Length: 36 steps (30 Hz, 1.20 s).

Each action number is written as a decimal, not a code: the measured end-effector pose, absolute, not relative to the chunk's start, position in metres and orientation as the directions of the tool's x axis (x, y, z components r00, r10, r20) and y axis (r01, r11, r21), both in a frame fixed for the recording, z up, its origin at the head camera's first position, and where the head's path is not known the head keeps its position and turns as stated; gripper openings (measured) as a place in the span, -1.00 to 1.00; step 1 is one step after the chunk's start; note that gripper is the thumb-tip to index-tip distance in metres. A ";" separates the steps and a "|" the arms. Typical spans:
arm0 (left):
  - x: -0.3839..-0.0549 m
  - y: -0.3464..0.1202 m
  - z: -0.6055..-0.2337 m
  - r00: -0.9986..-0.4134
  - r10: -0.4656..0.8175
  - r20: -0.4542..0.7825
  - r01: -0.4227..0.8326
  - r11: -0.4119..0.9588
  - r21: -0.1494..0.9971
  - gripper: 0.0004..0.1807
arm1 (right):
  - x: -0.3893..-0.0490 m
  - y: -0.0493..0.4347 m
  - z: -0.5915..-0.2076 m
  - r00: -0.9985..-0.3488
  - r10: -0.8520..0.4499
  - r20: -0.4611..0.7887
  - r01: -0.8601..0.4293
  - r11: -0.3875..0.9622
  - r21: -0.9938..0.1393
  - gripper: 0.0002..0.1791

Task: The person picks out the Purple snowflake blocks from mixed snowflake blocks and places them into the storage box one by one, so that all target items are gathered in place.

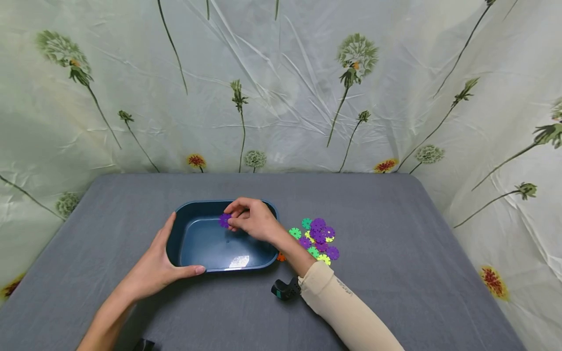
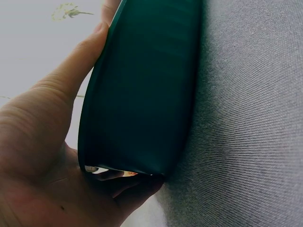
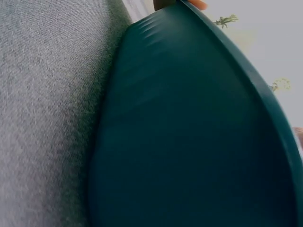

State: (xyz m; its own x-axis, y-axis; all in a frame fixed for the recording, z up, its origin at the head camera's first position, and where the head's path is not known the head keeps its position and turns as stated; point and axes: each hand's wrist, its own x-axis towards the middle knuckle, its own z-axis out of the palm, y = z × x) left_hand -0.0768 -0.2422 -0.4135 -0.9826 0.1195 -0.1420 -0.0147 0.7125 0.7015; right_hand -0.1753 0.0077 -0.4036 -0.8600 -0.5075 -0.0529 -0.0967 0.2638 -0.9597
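Observation:
A dark blue plastic basin [image 1: 206,243] stands on the table; its outer wall fills much of both wrist views. My left hand [image 1: 151,261] grips its left end, thumb along the near rim and fingers round the far side. In the left wrist view, the same hand [image 2: 42,142] wraps the basin wall [image 2: 137,94] at the corner. Over the basin's inside, my right hand [image 1: 254,219] pinches a purple notched plastic disc [image 1: 224,221] between thumb and fingers. Only a sliver of that hand shows at the right wrist view's edge.
Right of the basin lies a loose pile of notched discs [image 1: 318,234] in purple, green and yellow. An orange disc [image 1: 281,256] sits by the basin's right corner, partly behind my forearm. Grey cloth covers the table [image 1: 395,292]; a flowered curtain [image 1: 290,97] hangs behind it.

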 end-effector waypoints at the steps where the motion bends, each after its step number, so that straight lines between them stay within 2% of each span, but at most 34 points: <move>1: -0.077 -0.242 -0.413 -0.982 0.121 -0.142 -0.014 0.712 0.702 0.61 | -0.175 0.006 -0.404 -0.859 -0.509 -0.055 -0.095 0.264 -0.960 -0.78; 29: -0.076 -0.242 -0.413 -0.978 0.123 -0.168 -0.036 0.696 0.718 0.58 | -0.179 -0.028 -0.409 -0.836 -0.537 -0.109 -0.101 0.347 -0.933 -0.85; 36: -0.075 -0.242 -0.413 -0.978 0.124 -0.167 -0.036 0.689 0.724 0.58 | -0.180 -0.032 -0.408 -0.848 -0.517 -0.117 -0.102 0.375 -0.921 -0.88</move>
